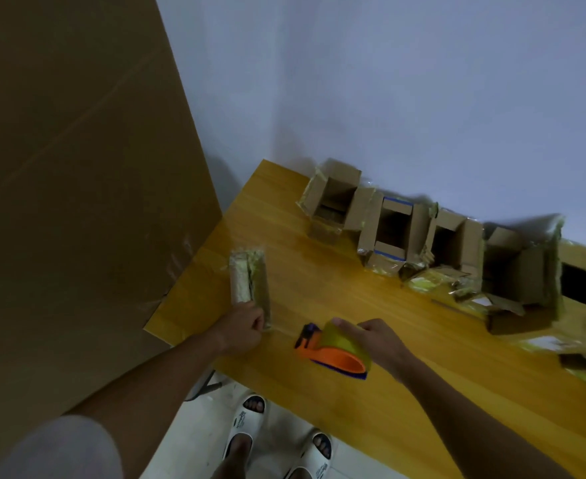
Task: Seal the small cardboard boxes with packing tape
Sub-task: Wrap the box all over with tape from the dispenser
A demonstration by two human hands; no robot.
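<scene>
one box in hand: a narrow taped box [249,286] lies at the left edge of the table, left of centre in the frame, wrapped in glossy, wrinkled tape; it looks sealed or close to it.
cardboard sheet: a large, flat brown sheet [77,167] fills the upper left of the frame, matte, with faint creases.
left hand: the left hand [243,326] has its fingers curled onto the near end of the taped box, pinching it.
table: a yellow wooden table [319,288] runs from centre to lower right, smooth and shiny.
tape dispenser: an orange and purple plastic tape dispenser [333,350] sits low at centre frame, carrying a roll of yellowish translucent tape.
right hand: the right hand [377,340] has its fingers wrapped over the roll and dispenser.
left to do: four open boxes [422,233] stand in a row at centre right by the wall, flaps up, rough brown card with crinkled tape scraps; by the look, most of the task remains.
</scene>
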